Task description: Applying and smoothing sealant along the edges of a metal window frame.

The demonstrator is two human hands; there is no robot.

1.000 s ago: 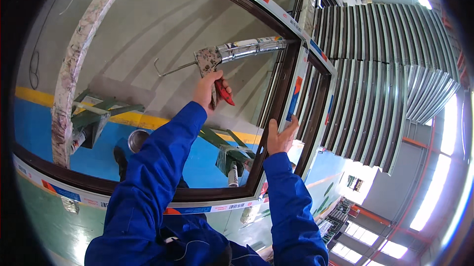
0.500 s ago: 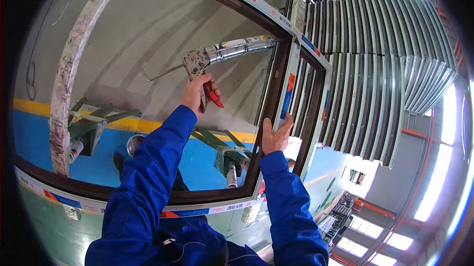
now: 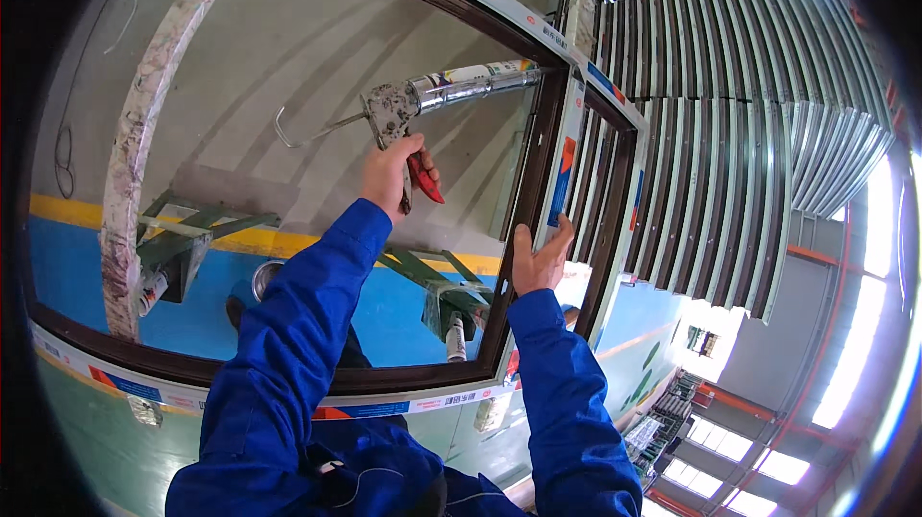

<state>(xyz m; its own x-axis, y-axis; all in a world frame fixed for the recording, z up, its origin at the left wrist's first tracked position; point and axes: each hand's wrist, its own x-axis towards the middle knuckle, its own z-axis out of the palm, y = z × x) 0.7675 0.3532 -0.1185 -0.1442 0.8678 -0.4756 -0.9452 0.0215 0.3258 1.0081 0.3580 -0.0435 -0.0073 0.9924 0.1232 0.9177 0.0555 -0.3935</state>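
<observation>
A caulking gun (image 3: 389, 111) with a stained grey body and a red trigger is gripped in my left hand (image 3: 392, 174), fingers wrapped round its handle. Its shiny cartridge barrel (image 3: 461, 87) points right, with the front end at the inner edge of a dark brown window frame (image 3: 526, 219) near the upper right corner. The tip is hard to make out there. Leftward from the gun sticks a bent metal rod. My right hand (image 3: 541, 256) lies on the frame's dividing bar, thumb and fingers spread across it.
A stained beam (image 3: 134, 133) runs beneath the frame's left part. Green metal supports (image 3: 432, 288) stand below, with cartridges beside them. A round tin (image 3: 267, 279) is on the blue floor. Rows of dark profiles (image 3: 711, 200) are stacked at the right.
The caulking gun and my left hand have shifted slightly to the right, bringing the barrel's front end closer to the frame corner. My right hand stays on the bar.
</observation>
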